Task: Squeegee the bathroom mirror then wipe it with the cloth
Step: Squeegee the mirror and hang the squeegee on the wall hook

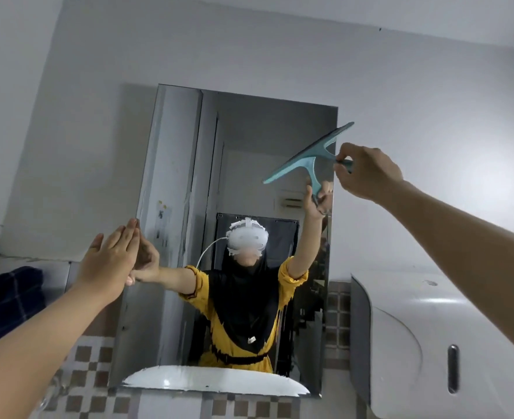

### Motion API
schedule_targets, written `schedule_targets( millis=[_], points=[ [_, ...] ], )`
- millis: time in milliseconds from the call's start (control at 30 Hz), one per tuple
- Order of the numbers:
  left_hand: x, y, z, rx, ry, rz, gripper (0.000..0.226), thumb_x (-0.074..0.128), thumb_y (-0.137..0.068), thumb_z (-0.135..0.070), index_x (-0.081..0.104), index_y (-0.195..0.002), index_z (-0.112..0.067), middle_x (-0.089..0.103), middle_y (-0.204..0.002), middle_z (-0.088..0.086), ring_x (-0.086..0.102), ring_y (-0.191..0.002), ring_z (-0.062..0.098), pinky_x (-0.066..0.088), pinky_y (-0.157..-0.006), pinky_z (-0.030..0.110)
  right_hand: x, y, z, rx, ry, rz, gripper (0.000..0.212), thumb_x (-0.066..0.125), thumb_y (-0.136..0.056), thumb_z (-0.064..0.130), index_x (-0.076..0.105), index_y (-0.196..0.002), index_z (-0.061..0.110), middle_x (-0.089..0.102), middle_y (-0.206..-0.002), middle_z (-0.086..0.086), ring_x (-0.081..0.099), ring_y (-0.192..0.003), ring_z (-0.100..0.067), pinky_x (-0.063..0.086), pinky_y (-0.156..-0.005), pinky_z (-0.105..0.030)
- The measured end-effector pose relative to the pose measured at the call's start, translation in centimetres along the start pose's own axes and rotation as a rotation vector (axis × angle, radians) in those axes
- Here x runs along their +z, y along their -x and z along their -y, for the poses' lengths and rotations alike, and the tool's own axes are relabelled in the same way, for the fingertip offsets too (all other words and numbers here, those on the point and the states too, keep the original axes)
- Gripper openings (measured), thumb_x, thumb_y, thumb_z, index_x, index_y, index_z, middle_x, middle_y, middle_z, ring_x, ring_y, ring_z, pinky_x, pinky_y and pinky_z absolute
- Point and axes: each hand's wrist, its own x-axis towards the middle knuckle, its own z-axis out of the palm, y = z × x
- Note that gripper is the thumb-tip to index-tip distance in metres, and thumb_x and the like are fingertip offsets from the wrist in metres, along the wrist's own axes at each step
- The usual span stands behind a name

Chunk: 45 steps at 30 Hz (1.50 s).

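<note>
A frameless rectangular mirror (183,164) hangs on the white wall and reflects a person in yellow and black. My right hand (367,173) grips the handle of a teal squeegee (313,152), whose blade lies tilted against the mirror's upper right part. My left hand (110,261) presses flat with straight fingers on the mirror's left edge. A dark blue checked cloth (7,303) lies on the ledge at far left, away from both hands.
A white paper dispenser (431,343) juts from the wall at the right, below my right arm. A brown-and-white checked tile band (92,370) runs under the mirror. A white basin shows reflected at the mirror's bottom. A dark object sits at the upper right edge.
</note>
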Motion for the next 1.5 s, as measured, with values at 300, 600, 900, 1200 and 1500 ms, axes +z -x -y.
schedule_targets(
  millis=[300, 600, 900, 1200, 1500],
  points=[
    [3.0, 0.3, 3.0, 0.193, 0.326, -0.13, 0.079, 0.069, -0.074, -0.015, 0.029, -0.141, 0.0, 0.027, -0.151, 0.017, 0.026, -0.138, 0.032, 0.018, -0.11, 0.053, 4.5, 3.7, 9.7, 0.403, -0.239, -0.151, 0.023, 0.039, -0.096, 0.023, 0.048, -0.115, 0.014, 0.054, -0.09, -0.005, 0.053, -0.079, -0.026, 0.038, -0.063, -0.03],
    [4.6, 0.6, 2.1, 0.292, 0.26, -0.136, 0.105, 0.091, -0.035, -0.025, 0.05, -0.128, 0.002, 0.045, -0.14, 0.017, 0.051, -0.121, 0.033, 0.046, -0.09, 0.054, 9.5, 6.8, 13.3, 0.543, -0.533, -0.343, 0.026, 0.049, -0.095, 0.022, 0.052, -0.117, 0.01, 0.057, -0.095, 0.001, 0.055, -0.083, -0.013, 0.039, -0.071, -0.025],
    [5.3, 0.4, 2.8, 0.336, 0.344, -0.17, 0.114, 0.093, -0.031, -0.031, 0.047, -0.131, 0.0, 0.042, -0.144, 0.014, 0.048, -0.124, 0.033, 0.043, -0.092, 0.054, 12.5, 7.3, 19.2, 0.675, -0.563, -0.353, 0.048, 0.056, -0.092, 0.016, 0.039, -0.137, 0.011, 0.058, -0.121, -0.007, 0.056, -0.101, -0.019, 0.039, -0.077, -0.024],
    [6.5, 1.2, 3.5, 0.397, 0.37, -0.27, 0.098, 0.091, -0.044, -0.036, 0.052, -0.128, -0.004, 0.044, -0.142, 0.011, 0.05, -0.122, 0.032, 0.042, -0.093, 0.054, 15.4, 5.4, 25.1, 0.744, -0.51, -0.288, 0.041, 0.039, -0.099, 0.02, 0.027, -0.136, 0.004, 0.052, -0.118, -0.028, 0.047, -0.058, -0.017, 0.041, -0.051, -0.029],
    [7.2, 1.8, 3.1, 0.384, 0.365, -0.225, 0.108, 0.087, -0.048, -0.044, 0.04, -0.137, -0.007, 0.031, -0.149, 0.008, 0.041, -0.13, 0.031, 0.031, -0.1, 0.049, 16.3, 5.5, 29.9, 0.628, -0.605, -0.263, 0.041, 0.039, -0.098, 0.02, 0.029, -0.134, 0.004, 0.055, -0.112, -0.026, 0.056, -0.065, -0.024, 0.053, -0.065, -0.04]
  ],
)
